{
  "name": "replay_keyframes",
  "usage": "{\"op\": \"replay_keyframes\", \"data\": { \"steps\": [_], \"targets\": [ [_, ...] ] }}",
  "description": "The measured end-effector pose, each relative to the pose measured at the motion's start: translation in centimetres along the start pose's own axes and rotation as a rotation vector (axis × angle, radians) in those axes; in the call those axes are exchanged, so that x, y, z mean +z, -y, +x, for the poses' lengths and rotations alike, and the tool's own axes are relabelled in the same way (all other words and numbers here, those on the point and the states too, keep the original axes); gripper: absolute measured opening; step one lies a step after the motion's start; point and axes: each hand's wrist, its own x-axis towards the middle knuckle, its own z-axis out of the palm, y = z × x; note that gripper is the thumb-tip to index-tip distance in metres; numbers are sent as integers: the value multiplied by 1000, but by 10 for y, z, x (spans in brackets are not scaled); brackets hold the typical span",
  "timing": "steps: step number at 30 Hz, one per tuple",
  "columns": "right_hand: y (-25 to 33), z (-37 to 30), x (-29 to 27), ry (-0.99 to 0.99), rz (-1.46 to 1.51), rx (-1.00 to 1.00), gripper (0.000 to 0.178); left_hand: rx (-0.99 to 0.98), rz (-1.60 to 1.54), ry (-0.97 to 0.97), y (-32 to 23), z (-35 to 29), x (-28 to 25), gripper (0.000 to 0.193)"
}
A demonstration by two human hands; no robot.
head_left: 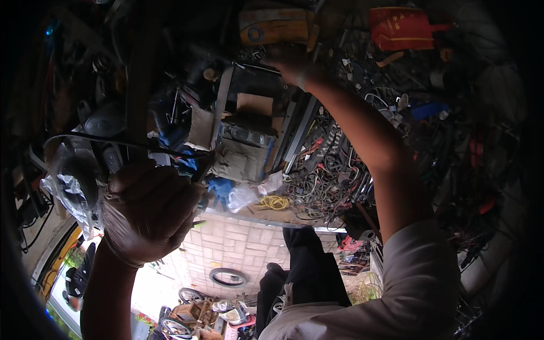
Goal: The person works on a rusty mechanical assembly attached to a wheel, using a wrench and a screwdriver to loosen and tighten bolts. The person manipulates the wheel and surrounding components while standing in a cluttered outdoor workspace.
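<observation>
My left hand [150, 209] wears a thin, pale glove and is closed in a fist at the left. A short dark piece [203, 168] shows at its far right side, but I cannot make out what the fist holds. Just beyond it a thin black curved strip [130, 144] stretches across. My right arm reaches far over the bench, and my right hand [290, 65] is by small metal parts [252, 55] at the back. Shadow hides its fingers. Nearer than that hand stands a dark-edged tray [222, 93] with a brown cardboard piece [255, 105] and a grey cloth-like bundle [238, 161].
Tangled wires and connectors [334, 175] cover the bench on the right. A yellow cable coil [275, 202] and blue glove [220, 190] lie near its front edge. At the back are a yellow case [273, 26] and red packet [399, 28]. A tyre [228, 277] lies on the paved floor.
</observation>
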Motion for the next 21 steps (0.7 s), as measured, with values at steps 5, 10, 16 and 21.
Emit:
{"op": "replay_keyframes", "data": {
  "steps": [5,10,16,21],
  "targets": [
    [-24,-14,4,-39,-122,-12,41,-3,1,17,0,-3,0,19],
    [-2,20,9,-117,107,72,28,28,6,-35,2,0,3,13],
    [12,45,26,-282,-51,-65,19,-6,-3,-6,1,-2,1,21],
    [16,50,22,-219,-69,-57,21,-11,-52,-26,2,-4,4,10]
  ]
}}
